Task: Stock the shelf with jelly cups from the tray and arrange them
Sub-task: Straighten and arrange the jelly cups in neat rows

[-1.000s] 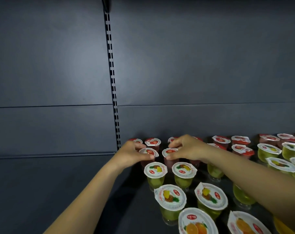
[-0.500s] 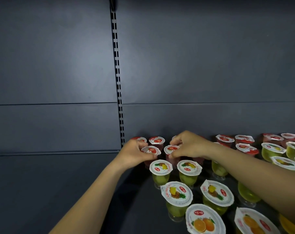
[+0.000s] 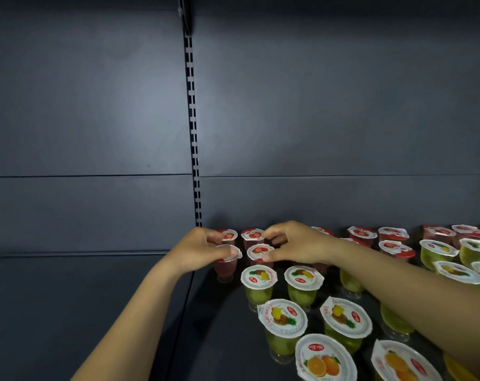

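1. Arranging step in hand, by the look of it: both hands working at the back-left corner of the dark grey metal shelf [image 3: 211,339], lining up red cups w/ white foil lids.
2. Left hand [image 3: 197,250] pinching the rim of a red strawberry jelly cup [image 3: 227,266], thumb lying across its lid, fingers curled over the far edge. Cup sitting at the left end of the 2nd row from the back, base seemingly on the shelf.
3. Right hand [image 3: 293,244] curling fingers and thumb at the lid edge of the neighbouring red strawberry cup [image 3: 259,253]; looking like a light pinch, contact on the far side not visible.
4. Standing in front: green pineapple jelly cups [image 3: 258,284] in rows, then orange-lidded cups [image 3: 322,358] nearest the camera.
5. Next move probably calling for nudging both red cups square w/ the back row, keeping gaps even, then letting go w/o tipping them.
6. Hidden / unclear: tray not in view; right forearm covering several cups; cups at right and bottom edges cut off; fingertips behind lids not showing; lid print too small to read.
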`<state>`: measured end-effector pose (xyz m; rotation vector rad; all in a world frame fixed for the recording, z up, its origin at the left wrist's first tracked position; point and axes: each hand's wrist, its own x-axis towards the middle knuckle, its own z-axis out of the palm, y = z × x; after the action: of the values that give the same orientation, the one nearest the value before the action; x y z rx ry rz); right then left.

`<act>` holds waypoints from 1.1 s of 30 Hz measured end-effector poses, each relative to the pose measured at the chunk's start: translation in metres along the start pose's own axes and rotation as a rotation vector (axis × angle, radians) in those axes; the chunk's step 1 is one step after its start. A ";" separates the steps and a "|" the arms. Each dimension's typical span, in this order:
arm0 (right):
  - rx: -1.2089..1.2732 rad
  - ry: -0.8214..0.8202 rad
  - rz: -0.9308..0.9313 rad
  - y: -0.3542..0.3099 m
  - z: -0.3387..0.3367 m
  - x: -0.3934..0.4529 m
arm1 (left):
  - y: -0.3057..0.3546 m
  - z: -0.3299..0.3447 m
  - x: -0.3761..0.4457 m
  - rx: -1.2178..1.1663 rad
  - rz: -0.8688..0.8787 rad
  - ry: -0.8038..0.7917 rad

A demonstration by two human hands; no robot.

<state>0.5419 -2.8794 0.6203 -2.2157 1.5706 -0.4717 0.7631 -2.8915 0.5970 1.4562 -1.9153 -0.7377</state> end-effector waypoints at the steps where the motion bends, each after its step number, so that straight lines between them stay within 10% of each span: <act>1: -0.059 0.043 -0.020 -0.001 -0.006 -0.007 | 0.004 -0.002 0.000 0.003 -0.004 0.024; 15: -0.554 0.298 0.101 0.004 -0.065 -0.144 | 0.118 0.026 -0.041 0.758 0.453 0.002; 33: -0.004 0.159 0.147 0.103 -0.100 -0.116 | 0.153 0.094 0.021 0.479 0.191 -0.224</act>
<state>0.3732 -2.8116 0.6512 -2.0905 1.8015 -0.6142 0.5921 -2.8689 0.6516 1.4760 -2.4891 -0.3776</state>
